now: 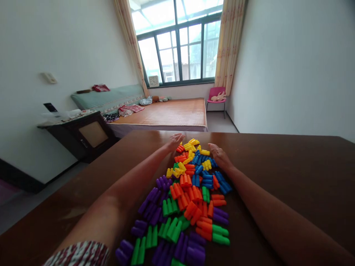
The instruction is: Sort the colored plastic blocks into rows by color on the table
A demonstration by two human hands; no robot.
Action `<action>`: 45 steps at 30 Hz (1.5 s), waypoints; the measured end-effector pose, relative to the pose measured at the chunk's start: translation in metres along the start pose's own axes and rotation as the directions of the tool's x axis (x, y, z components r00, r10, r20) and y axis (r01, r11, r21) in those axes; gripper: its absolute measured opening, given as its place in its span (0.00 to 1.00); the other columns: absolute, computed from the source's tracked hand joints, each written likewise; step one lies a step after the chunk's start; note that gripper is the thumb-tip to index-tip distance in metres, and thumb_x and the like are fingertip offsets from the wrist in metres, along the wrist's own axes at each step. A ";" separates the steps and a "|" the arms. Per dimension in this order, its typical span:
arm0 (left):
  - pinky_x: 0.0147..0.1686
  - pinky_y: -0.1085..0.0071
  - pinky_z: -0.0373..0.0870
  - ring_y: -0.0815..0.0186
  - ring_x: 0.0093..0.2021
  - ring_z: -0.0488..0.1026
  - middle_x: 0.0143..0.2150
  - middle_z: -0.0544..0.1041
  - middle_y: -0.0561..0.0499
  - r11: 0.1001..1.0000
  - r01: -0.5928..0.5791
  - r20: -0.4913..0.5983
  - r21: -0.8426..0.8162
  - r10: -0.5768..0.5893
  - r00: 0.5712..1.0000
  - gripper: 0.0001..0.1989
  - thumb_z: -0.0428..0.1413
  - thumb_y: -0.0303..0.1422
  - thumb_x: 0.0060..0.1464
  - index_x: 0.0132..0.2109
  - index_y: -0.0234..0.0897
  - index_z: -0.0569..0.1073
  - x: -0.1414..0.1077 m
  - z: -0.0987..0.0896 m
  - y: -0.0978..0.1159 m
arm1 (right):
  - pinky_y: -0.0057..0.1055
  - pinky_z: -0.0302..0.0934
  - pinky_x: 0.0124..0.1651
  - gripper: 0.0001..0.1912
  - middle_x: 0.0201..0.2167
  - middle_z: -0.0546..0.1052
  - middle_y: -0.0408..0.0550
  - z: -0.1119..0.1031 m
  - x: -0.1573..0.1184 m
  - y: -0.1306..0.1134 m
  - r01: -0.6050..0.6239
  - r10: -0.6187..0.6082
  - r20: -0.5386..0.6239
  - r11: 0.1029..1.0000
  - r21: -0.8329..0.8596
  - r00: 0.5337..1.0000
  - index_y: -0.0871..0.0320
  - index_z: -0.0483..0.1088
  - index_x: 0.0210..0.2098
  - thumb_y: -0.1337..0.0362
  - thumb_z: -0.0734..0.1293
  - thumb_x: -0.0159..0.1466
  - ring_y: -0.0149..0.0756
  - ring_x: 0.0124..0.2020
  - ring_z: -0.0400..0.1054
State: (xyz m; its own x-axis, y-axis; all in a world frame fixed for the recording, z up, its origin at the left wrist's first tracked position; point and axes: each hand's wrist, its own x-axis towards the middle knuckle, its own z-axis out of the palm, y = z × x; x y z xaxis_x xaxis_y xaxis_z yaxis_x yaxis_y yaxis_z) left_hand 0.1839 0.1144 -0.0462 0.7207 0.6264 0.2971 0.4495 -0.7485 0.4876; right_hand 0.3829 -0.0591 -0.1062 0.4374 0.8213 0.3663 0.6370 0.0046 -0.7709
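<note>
A long heap of plastic building blocks, each made of joined tubes, runs down the table between my arms. Orange blocks [185,180] lie in its middle, with green blocks [170,207] and purple blocks [181,246] nearer me. Yellow blocks [190,147] and blue blocks [207,180] make up the far part. My left hand [176,140] rests at the far left end beside the orange and yellow blocks, fingers stretched out. On the far right, my right hand [218,154] lies close to the blue and yellow blocks with its fingers extended. Neither hand holds a block.
The brown table [285,177] spreads to both sides of the heap. Beyond its far edge stands a bed [177,112] with cloths and soft toys. A dark cabinet [91,135] is at the left, and a pink chair [217,92] is near the window.
</note>
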 end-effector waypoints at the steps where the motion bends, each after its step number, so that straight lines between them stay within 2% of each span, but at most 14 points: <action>1: 0.60 0.65 0.60 0.61 0.57 0.68 0.53 0.76 0.49 1.000 0.009 0.070 0.004 -0.009 0.998 0.31 0.35 0.50 0.64 0.53 0.39 0.75 0.013 0.004 -0.001 | 0.45 0.55 0.61 0.29 0.55 0.73 0.52 0.002 -0.001 -0.001 0.019 -0.018 0.032 1.000 -0.011 0.999 0.55 0.70 0.53 0.48 0.48 0.68 0.45 0.57 0.64; 5: 0.59 0.65 0.60 0.60 0.59 0.67 0.58 0.73 0.51 1.000 0.022 0.306 -0.008 -0.018 0.952 0.31 0.35 0.53 0.63 0.58 0.41 0.70 0.036 0.029 0.000 | 0.45 0.55 0.62 0.28 0.54 0.74 0.52 0.004 -0.003 -0.008 0.062 -0.059 0.068 0.997 -0.051 0.996 0.54 0.71 0.53 0.49 0.48 0.68 0.44 0.57 0.65; 9: 0.59 0.67 0.60 0.60 0.58 0.68 0.60 0.71 0.49 0.982 -0.056 0.421 -0.179 0.128 0.898 0.33 0.34 0.52 0.63 0.59 0.38 0.69 0.020 0.038 0.015 | 0.45 0.54 0.63 0.29 0.54 0.73 0.55 0.000 -0.001 -0.008 0.042 -0.043 -0.009 0.998 -0.051 0.999 0.57 0.70 0.53 0.49 0.47 0.69 0.44 0.58 0.64; 11: 0.59 0.68 0.60 0.60 0.57 0.68 0.60 0.71 0.49 0.956 -0.108 0.446 -0.272 0.224 0.866 0.33 0.35 0.53 0.63 0.59 0.38 0.70 0.007 0.035 0.028 | 0.45 0.54 0.63 0.30 0.55 0.72 0.55 -0.001 -0.001 -0.008 0.044 -0.043 0.012 0.999 -0.030 0.999 0.57 0.70 0.54 0.49 0.47 0.69 0.45 0.59 0.64; 14: 0.61 0.67 0.58 0.60 0.58 0.67 0.60 0.71 0.49 0.925 -0.167 0.468 -0.341 0.321 0.823 0.34 0.35 0.54 0.63 0.58 0.38 0.71 -0.013 0.023 0.047 | 0.43 0.57 0.61 0.29 0.54 0.74 0.50 -0.002 -0.004 -0.011 0.061 -0.069 0.178 0.997 0.051 0.982 0.53 0.71 0.53 0.47 0.49 0.68 0.44 0.56 0.66; 16: 0.63 0.66 0.56 0.60 0.60 0.65 0.60 0.70 0.48 0.923 -0.195 0.442 -0.333 0.335 0.832 0.35 0.34 0.55 0.63 0.58 0.38 0.72 -0.032 0.006 0.054 | 0.42 0.60 0.58 0.28 0.52 0.76 0.46 -0.003 -0.008 -0.014 0.066 -0.099 0.284 0.990 0.122 0.954 0.50 0.72 0.53 0.46 0.50 0.68 0.43 0.54 0.68; 19: 0.65 0.64 0.53 0.59 0.63 0.61 0.63 0.66 0.47 0.956 -0.152 0.313 -0.249 0.228 0.922 0.35 0.33 0.55 0.62 0.58 0.39 0.71 -0.086 -0.039 0.053 | 0.40 0.62 0.56 0.28 0.49 0.77 0.45 -0.004 -0.012 -0.015 0.048 -0.115 0.347 0.980 0.195 0.931 0.50 0.72 0.52 0.44 0.52 0.67 0.43 0.51 0.70; 21: 0.65 0.63 0.53 0.58 0.65 0.58 0.66 0.63 0.49 0.981 -0.054 0.219 -0.187 0.096 0.971 0.34 0.34 0.55 0.63 0.60 0.42 0.70 -0.144 -0.076 0.049 | 0.39 0.63 0.55 0.28 0.48 0.78 0.45 -0.005 -0.013 -0.013 0.042 -0.115 0.351 0.977 0.208 0.929 0.51 0.73 0.51 0.44 0.52 0.67 0.43 0.51 0.70; 24: 0.65 0.59 0.53 0.55 0.67 0.54 0.69 0.58 0.54 0.994 0.101 0.173 -0.036 -0.094 0.980 0.32 0.38 0.58 0.59 0.62 0.51 0.67 -0.248 -0.119 0.052 | 0.40 0.62 0.55 0.28 0.48 0.78 0.46 -0.003 -0.011 -0.008 0.052 -0.112 0.333 0.981 0.186 0.936 0.52 0.74 0.49 0.43 0.53 0.66 0.44 0.50 0.70; 27: 0.64 0.52 0.52 0.49 0.69 0.48 0.70 0.53 0.53 0.980 0.163 0.265 0.110 -0.187 0.946 0.39 0.53 0.60 0.48 0.65 0.57 0.61 -0.331 -0.127 0.068 | 0.41 0.62 0.55 0.29 0.49 0.77 0.47 -0.003 -0.010 -0.006 0.041 -0.100 0.339 0.983 0.178 0.935 0.52 0.74 0.51 0.43 0.53 0.66 0.45 0.50 0.70; 29: 0.64 0.48 0.51 0.47 0.70 0.45 0.71 0.51 0.51 0.975 0.122 0.304 0.184 -0.175 0.936 0.46 0.60 0.59 0.40 0.66 0.60 0.56 -0.358 -0.114 0.081 | 0.41 0.62 0.56 0.30 0.50 0.77 0.47 -0.003 -0.011 -0.006 0.038 -0.101 0.345 0.982 0.184 0.933 0.53 0.73 0.52 0.43 0.53 0.66 0.45 0.51 0.70; 32: 0.64 0.43 0.46 0.45 0.70 0.45 0.71 0.51 0.51 0.972 -0.017 0.344 0.232 -0.066 0.937 0.49 0.62 0.59 0.38 0.66 0.62 0.54 -0.359 -0.083 0.101 | 0.42 0.61 0.57 0.29 0.51 0.76 0.47 -0.006 -0.013 -0.011 0.062 -0.108 0.342 0.988 0.144 0.934 0.52 0.73 0.53 0.43 0.53 0.66 0.45 0.52 0.69; 38: 0.62 0.36 0.41 0.41 0.69 0.45 0.71 0.51 0.49 0.954 -0.164 0.338 0.253 0.072 0.938 0.44 0.56 0.61 0.44 0.67 0.60 0.54 -0.302 -0.033 0.118 | 0.43 0.62 0.55 0.29 0.50 0.77 0.48 -0.009 -0.015 -0.018 0.099 -0.119 0.346 0.992 0.076 0.931 0.53 0.72 0.53 0.43 0.55 0.65 0.47 0.50 0.70; 45: 0.63 0.36 0.36 0.41 0.69 0.45 0.71 0.51 0.47 0.952 -0.127 0.268 0.277 0.050 0.962 0.40 0.53 0.61 0.48 0.66 0.56 0.58 -0.257 -0.025 0.109 | 0.44 0.59 0.59 0.32 0.54 0.75 0.47 -0.011 -0.004 -0.008 0.019 -0.074 0.301 0.983 0.182 0.951 0.53 0.72 0.54 0.41 0.53 0.65 0.44 0.55 0.68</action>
State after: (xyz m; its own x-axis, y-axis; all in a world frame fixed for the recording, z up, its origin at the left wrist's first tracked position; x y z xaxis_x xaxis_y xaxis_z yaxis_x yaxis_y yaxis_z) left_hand 0.0347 -0.1224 -0.0490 0.8575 0.5066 0.0904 0.4828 -0.8528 0.1991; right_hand 0.3827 -0.0688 -0.0961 0.1777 0.9521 0.2489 0.5187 0.1242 -0.8459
